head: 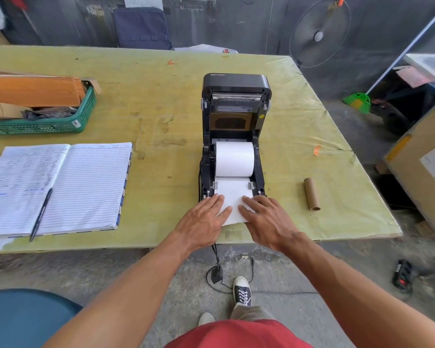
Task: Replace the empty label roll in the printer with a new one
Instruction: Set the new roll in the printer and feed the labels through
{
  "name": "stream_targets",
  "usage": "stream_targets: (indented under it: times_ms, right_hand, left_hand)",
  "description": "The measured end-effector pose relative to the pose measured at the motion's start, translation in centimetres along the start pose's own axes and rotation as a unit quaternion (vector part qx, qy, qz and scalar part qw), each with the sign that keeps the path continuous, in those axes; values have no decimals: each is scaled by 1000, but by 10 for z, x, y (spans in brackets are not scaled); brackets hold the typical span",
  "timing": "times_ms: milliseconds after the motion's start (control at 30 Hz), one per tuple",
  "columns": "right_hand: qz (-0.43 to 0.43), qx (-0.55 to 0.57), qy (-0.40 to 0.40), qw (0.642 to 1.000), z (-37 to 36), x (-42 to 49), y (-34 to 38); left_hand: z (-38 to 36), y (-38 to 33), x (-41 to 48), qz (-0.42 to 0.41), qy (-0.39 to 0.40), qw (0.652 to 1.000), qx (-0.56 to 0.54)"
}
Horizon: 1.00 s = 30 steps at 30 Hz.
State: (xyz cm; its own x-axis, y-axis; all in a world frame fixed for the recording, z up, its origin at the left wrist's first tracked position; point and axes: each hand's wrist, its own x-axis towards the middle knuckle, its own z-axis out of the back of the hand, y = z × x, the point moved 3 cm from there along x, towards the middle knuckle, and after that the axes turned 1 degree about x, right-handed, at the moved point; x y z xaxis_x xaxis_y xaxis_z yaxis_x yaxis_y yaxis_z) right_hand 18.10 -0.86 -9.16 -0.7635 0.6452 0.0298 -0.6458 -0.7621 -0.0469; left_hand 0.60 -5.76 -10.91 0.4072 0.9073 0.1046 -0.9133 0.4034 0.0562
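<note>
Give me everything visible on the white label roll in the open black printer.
The white paper label roll lies crosswise in the bay of the black plastic printer, whose lid stands open. It looks full. Its loose end runs forward between grey guides and out the front, where the left hand and right hand press it flat.

Single head view, angled forward-down, close above table (161,109).
</note>
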Motion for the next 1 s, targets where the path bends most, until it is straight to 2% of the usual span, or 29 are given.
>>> stream_targets:
  times_ms: [233, 367, 467, 567, 733, 833, 933, 1000]
  right_hand:
    - [10, 15, 15, 1000, 5, 1, -5]
    - [0, 34, 50, 998, 9, 0, -7]
    - [-30, 115, 61, 991, 15, 1, -9]
    - [-99, 216, 26, 971, 19, 9, -18]
    - [-107, 150, 24, 983, 8, 22, -19]
    - [-112, 127, 11, 986, 6, 27, -18]
    - [-111, 117, 6, 987, 5, 29, -17]
    - [-111, 112, 7, 987, 5, 30, -17]
  left_hand:
    - [-1, 1, 3, -11, 16, 1000, 4]
    - [-1, 4, 4, -25, 12, 1000, 0]
    - [-1, 4, 4, -29, 15, 999, 3]
    - [-2, 3, 3, -25, 12, 1000, 2]
    - [1, 2, 4, -24, 29, 999, -4]
    - [14, 6, 7, -12, 37, 997, -67]
    - [25, 14, 17, 41, 18, 989, -144]
    - [29, 20, 25, 72, 4, 985, -157]
